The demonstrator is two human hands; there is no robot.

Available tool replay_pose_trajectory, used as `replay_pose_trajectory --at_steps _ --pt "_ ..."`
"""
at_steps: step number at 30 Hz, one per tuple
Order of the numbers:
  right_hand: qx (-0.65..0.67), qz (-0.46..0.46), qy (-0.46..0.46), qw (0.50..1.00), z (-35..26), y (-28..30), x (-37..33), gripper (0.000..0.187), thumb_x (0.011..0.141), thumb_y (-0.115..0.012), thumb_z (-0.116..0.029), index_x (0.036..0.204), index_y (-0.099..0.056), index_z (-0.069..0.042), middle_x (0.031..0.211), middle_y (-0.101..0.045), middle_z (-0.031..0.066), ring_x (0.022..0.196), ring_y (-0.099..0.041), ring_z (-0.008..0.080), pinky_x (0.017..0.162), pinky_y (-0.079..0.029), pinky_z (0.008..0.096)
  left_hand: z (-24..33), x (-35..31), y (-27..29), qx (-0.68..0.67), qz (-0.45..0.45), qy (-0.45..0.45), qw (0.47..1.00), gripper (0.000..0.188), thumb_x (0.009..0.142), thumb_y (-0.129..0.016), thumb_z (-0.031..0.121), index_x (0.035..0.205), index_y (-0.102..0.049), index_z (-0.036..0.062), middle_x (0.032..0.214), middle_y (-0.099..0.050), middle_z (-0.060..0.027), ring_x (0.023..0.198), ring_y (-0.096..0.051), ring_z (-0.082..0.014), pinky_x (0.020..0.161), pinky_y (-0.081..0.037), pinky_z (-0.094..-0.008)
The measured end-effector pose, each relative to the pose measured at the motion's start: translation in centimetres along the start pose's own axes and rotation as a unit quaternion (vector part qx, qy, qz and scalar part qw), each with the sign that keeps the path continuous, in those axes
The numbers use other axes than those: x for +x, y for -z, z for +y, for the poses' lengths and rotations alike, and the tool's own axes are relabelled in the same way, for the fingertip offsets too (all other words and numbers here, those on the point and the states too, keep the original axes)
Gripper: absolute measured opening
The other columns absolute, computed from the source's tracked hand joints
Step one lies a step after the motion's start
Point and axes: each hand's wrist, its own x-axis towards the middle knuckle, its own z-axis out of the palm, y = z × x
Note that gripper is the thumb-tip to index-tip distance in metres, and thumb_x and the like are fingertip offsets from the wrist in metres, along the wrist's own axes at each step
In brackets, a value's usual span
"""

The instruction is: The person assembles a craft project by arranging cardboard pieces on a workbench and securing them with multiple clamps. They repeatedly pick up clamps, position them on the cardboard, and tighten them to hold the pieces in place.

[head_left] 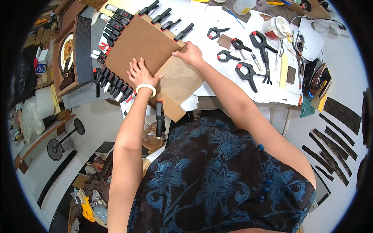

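A brown board [140, 44] lies on the white worktable [211, 17], held along three edges by several black spring clamps [110, 83]. My left hand [140, 73], with a white bangle at the wrist, presses flat on the board's near corner. My right hand [190, 53] rests on the board's right corner, fingers on the edge of a lighter tan patterned sheet [179, 77] that sticks out from under the board. One more black clamp [159, 116] grips the tan layer's near edge.
Loose black clamps [248, 72], scissors [265, 54], a lidded jar [276, 28] and an iron [316, 79] lie right of the board. Dark patterned strips [330, 143] lie on the floor at right. A framed piece [68, 54] sits at left; a fan [58, 145] stands below.
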Motion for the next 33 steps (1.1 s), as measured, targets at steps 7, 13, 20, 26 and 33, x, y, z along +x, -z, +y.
replay_pose_trajectory --at_steps 7,13,20,26,33 --pt "-0.003 -0.016 -0.002 1.000 0.4 0.3 -0.2 0.094 0.070 -0.087 -0.063 0.131 -0.060 0.003 0.118 -0.072 0.0244 0.112 -0.071 0.0363 0.097 -0.055 0.0454 0.2 -0.2 0.4 0.005 -0.001 -0.008 1.000 0.120 0.064 -0.097 0.046 0.159 -0.032 0.0141 0.171 -0.022 -0.0126 0.160 -0.016 -0.0332 0.128 -0.014 -0.0581" --pt "0.010 -0.016 0.004 1.000 0.1 0.6 -0.5 0.084 0.073 -0.090 -0.050 0.132 -0.059 0.001 0.120 -0.073 0.0223 0.115 -0.070 0.0352 0.100 -0.054 0.0449 0.5 -0.3 0.8 0.002 -0.011 0.005 1.000 0.121 0.064 -0.097 0.045 0.160 -0.031 0.0131 0.171 -0.020 -0.0129 0.160 -0.014 -0.0330 0.128 -0.012 -0.0578" --pt "0.014 -0.007 -0.055 0.998 -1.1 1.0 -1.0 0.080 0.073 -0.091 -0.045 0.133 -0.060 -0.003 0.120 -0.073 0.0203 0.117 -0.069 0.0357 0.099 -0.054 0.0457 -0.9 0.0 -0.2 -0.013 -0.007 -0.033 0.999 0.130 0.060 -0.095 0.057 0.162 -0.028 0.0131 0.172 -0.017 -0.0164 0.160 -0.008 -0.0362 0.127 -0.006 -0.0590" --pt "0.005 0.007 -0.047 0.999 -1.0 0.7 -1.2 0.083 0.072 -0.092 -0.045 0.134 -0.058 0.000 0.120 -0.073 0.0225 0.117 -0.069 0.0363 0.099 -0.053 0.0459 0.1 -0.3 0.2 -0.026 -0.013 -0.013 0.999 0.136 0.056 -0.094 0.065 0.162 -0.028 0.0104 0.172 -0.015 -0.0164 0.161 -0.006 -0.0364 0.127 -0.005 -0.0626" --pt "-0.013 -0.010 -0.030 0.999 -0.3 0.3 -0.9 0.088 0.073 -0.090 -0.049 0.137 -0.054 -0.001 0.124 -0.071 0.0217 0.116 -0.069 0.0358 0.100 -0.053 0.0445 0.2 -0.2 -0.6 0.008 0.007 -0.012 1.000 0.133 0.059 -0.091 0.068 0.161 -0.030 0.0090 0.171 -0.017 -0.0185 0.159 -0.010 -0.0392 0.126 -0.008 -0.0653"
